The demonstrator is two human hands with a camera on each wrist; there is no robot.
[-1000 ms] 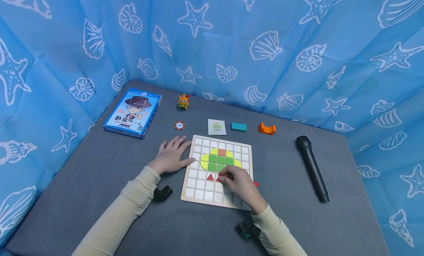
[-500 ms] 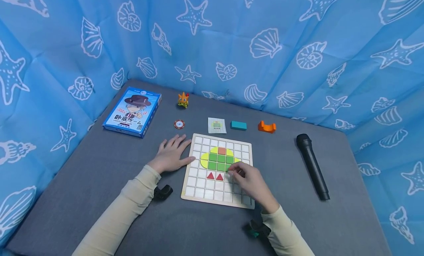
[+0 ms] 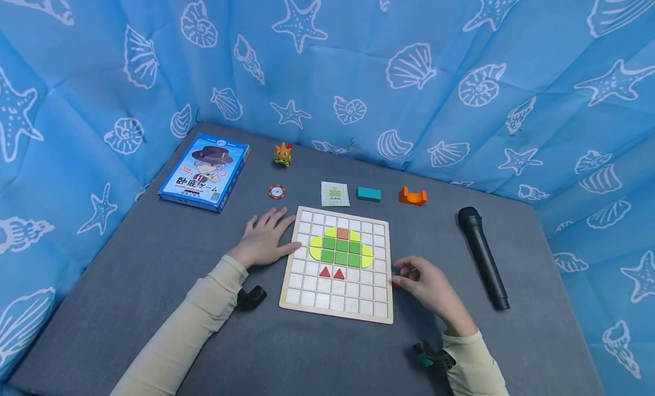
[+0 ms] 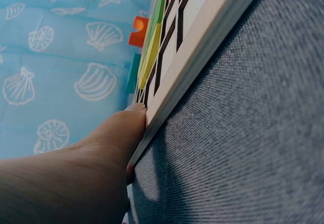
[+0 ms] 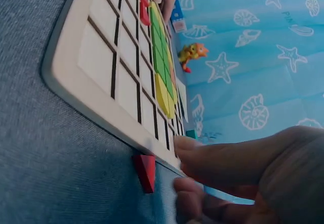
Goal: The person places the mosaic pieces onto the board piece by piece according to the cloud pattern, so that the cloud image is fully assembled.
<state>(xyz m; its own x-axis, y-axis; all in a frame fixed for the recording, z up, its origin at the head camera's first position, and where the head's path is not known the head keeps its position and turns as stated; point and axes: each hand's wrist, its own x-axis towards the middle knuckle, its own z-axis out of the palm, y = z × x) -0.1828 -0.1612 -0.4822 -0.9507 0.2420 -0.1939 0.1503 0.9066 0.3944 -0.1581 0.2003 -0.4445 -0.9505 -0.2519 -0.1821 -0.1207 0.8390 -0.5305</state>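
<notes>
A wooden grid board (image 3: pixel 323 301) with white squares lies on the table. On it, green squares (image 3: pixel 341 245), one orange-brown square (image 3: pixel 342 233) and yellow curved pieces (image 3: pixel 367 256) form a rounded shape, with two red triangles (image 3: pixel 339 274) below. My left hand (image 3: pixel 263 242) rests spread at the board's left side; its thumb (image 4: pixel 132 113) touches the rim in the left wrist view. Off the right edge, my right hand (image 3: pixel 430 282) reaches with bent fingers around a loose red triangle (image 5: pixel 146 173). In the right wrist view a gap shows between fingertips and that triangle.
Behind the board lie a pattern card (image 3: pixel 335 194), a teal block (image 3: pixel 369 194) and an orange notched block (image 3: pixel 412 196). A poker chip (image 3: pixel 277 192), a small figurine (image 3: pixel 283 155) and a blue game box (image 3: pixel 204 173) sit back left. A black microphone (image 3: pixel 483 258) lies right.
My right hand has left the second red triangle on the board and moved right, past the board's edge, to the loose triangle. The left hand has stayed in place.
</notes>
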